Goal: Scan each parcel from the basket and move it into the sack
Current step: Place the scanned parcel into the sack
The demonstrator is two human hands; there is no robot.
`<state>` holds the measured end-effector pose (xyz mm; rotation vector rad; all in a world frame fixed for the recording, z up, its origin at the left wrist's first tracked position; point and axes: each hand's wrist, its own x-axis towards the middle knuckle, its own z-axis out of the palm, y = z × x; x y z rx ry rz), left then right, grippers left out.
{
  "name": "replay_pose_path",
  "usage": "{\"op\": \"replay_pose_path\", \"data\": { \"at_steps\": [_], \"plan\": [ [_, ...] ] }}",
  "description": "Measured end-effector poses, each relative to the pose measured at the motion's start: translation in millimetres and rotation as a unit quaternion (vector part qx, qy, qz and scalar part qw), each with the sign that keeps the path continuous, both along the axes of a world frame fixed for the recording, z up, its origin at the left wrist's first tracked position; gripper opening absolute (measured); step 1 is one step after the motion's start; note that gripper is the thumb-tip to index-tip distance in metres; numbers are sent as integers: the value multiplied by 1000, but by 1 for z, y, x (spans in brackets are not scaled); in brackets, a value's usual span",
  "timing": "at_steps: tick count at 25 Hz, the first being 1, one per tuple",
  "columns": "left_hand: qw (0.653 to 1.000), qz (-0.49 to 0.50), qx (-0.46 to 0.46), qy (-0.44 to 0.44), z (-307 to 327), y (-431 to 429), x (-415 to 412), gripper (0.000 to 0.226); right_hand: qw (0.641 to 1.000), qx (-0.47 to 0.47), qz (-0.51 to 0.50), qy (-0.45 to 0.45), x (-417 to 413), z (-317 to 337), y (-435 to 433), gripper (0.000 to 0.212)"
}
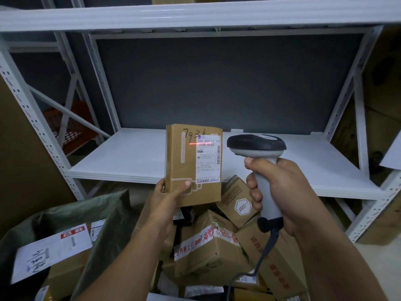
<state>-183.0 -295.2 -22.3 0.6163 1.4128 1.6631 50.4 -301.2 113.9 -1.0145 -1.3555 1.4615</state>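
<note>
Scanning one parcel, with the beam on its label.

My left grip [167, 198] holds the brown parcel [186, 170] upright by its lower left corner, thumb on the front, before the white shelf [130, 157]. My right grip [280, 192] is wrapped round the handle of the scanner [256, 144] just to the right. Its red line [200, 144] crosses the barcode label [208, 161]. Below lie other parcels [217, 237]. The green sack [106, 213] sits near left, with boxes inside.

A: How is the parcel [184, 170] at frame centre looking?
B: It is showing matt brown cardboard, with a smooth paper label [207, 158]. The scanner [258, 148] is shining faintly, plastic.
A: And lower left?
B: The sack [108, 216] is looking coarse, woven; the shelf [130, 157] is looking smooth, painted metal.
</note>
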Motion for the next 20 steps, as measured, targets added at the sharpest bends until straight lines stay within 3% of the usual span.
{"op": "replay_pose_path", "data": {
  "at_steps": [12,17,20],
  "plan": [
    [1000,3,12,10,-1,10,5,93,1000,-3,-8,-4,16,7,-3,19],
    [1000,2,20,2,1,11,10,106,1000,-2,-16,-10,23,10,-7,19],
    [1000,-1,18,2,1,12,11,102,1000,-1,-22,-12,28,11,-10,19]
  ]
}}
